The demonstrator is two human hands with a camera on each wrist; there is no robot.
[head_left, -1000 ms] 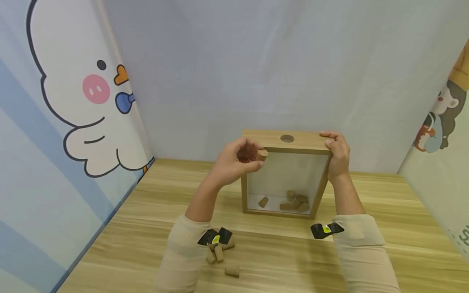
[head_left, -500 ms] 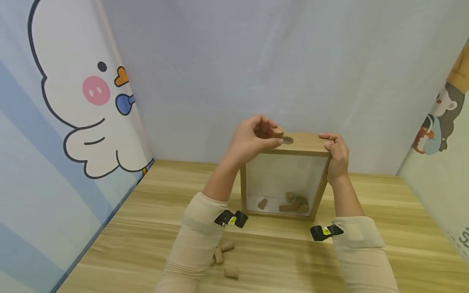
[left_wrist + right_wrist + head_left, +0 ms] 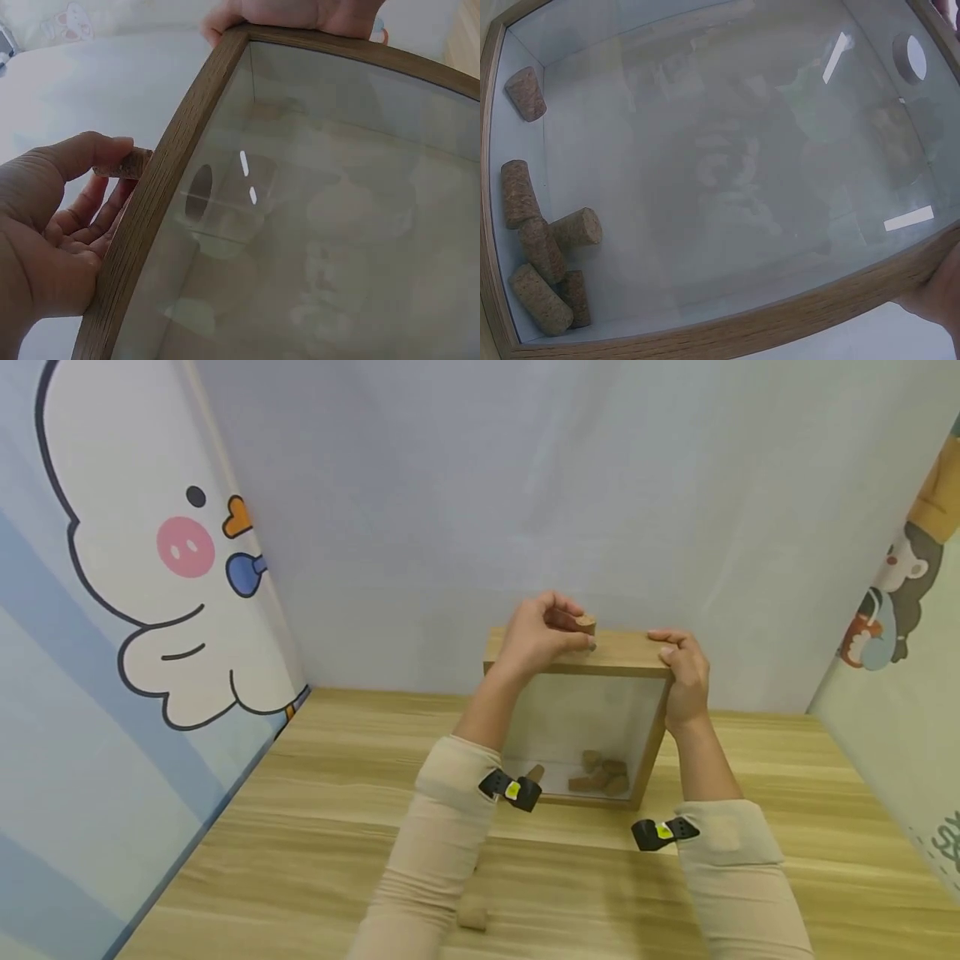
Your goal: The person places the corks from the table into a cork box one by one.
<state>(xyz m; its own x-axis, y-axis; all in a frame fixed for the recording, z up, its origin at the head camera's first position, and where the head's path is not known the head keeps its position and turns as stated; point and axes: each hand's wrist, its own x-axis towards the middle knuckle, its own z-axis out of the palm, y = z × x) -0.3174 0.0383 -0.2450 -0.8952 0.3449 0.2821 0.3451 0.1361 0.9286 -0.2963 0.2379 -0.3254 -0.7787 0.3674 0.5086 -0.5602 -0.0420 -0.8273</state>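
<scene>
My left hand (image 3: pixel 534 639) pinches a cork stopper (image 3: pixel 586 624) over the top of a wooden box (image 3: pixel 630 652) with a clear front. In the left wrist view the held cork (image 3: pixel 124 163) is right at the box's top edge, beside the round hole (image 3: pixel 199 193). My right hand (image 3: pixel 686 681) grips the box's upper right corner, fingers over the top. Inside, several corks (image 3: pixel 540 247) lie in a heap at the bottom, and a single cork (image 3: pixel 526 94) lies apart at the other side. In the head view my left hand hides the hole.
On the wood-grain table (image 3: pixel 562 885), a loose cork (image 3: pixel 472 914) lies by the left sleeve (image 3: pixel 435 835), which covers other corks there. A pale cloth backdrop (image 3: pixel 420 527) stands close behind the box. Printed cartoon panels flank both sides.
My left hand has carried the cork right and up, from the box's upper left corner to over the hole. The left sleeve now covers most of the loose corks. My right hand stays on the corner.
</scene>
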